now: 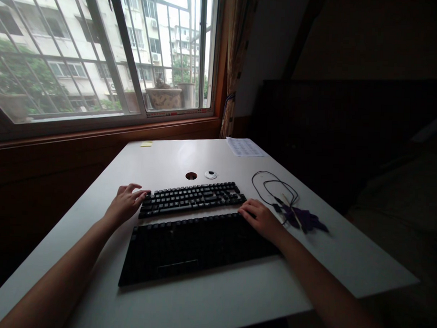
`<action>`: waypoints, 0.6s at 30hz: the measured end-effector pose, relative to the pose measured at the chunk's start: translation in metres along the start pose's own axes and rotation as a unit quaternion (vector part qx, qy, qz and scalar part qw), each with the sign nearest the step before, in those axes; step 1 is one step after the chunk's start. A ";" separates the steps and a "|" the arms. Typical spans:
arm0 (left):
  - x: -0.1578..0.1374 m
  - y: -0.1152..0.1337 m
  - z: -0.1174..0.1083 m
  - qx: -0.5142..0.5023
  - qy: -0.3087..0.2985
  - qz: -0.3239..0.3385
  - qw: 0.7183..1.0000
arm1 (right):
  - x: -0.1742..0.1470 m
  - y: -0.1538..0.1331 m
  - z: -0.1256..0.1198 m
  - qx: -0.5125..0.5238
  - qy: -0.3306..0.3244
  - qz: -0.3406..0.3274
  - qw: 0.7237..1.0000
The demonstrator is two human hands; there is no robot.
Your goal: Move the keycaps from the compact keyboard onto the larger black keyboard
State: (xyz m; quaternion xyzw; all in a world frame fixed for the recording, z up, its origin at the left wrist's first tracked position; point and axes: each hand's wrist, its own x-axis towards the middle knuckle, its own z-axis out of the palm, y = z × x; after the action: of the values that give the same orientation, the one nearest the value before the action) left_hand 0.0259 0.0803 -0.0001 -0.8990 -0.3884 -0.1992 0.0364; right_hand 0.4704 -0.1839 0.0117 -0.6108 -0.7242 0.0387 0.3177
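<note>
Black keycaps (192, 200) lie in keyboard order on a white table, with table surface showing through some gaps. Nearer to me is a black keyboard (197, 247), a row of keycaps along its far edge and the rest of it dark. My left hand (127, 201) reaches the far left corner of the loose keycaps, fingers apart and the tips at the corner. At the right end, between the loose keycaps and the keyboard's far edge, is my right hand (257, 217). Its fingers are bent together, and whatever is under the tips is hidden.
Right of the keyboard lie a looped black cable (275, 178) and a purple cloth-like thing (306, 218). Behind the keycaps are a round table hole (191, 176) and a white ring (211, 174). A printed sheet (246, 147) and yellow notes (146, 144) lie by the far edge.
</note>
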 end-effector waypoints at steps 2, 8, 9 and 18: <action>-0.002 -0.004 0.000 -0.006 0.003 -0.017 1.000 | 0.000 0.000 0.000 -0.003 0.000 0.000 1.000; -0.010 -0.024 -0.001 0.001 0.001 -0.045 0.999 | 0.000 -0.001 0.000 0.002 0.001 0.002 1.000; -0.012 -0.028 -0.002 0.003 0.002 -0.044 0.999 | 0.000 -0.001 0.000 0.002 0.000 0.002 1.000; -0.013 -0.046 0.005 -0.012 0.025 -0.044 0.999 | 0.000 0.001 0.001 -0.001 0.001 -0.001 1.000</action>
State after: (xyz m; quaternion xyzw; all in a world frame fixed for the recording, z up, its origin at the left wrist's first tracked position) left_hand -0.0130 0.1044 -0.0141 -0.8761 -0.4239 -0.2281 0.0263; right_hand 0.4708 -0.1833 0.0103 -0.6103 -0.7245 0.0369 0.3182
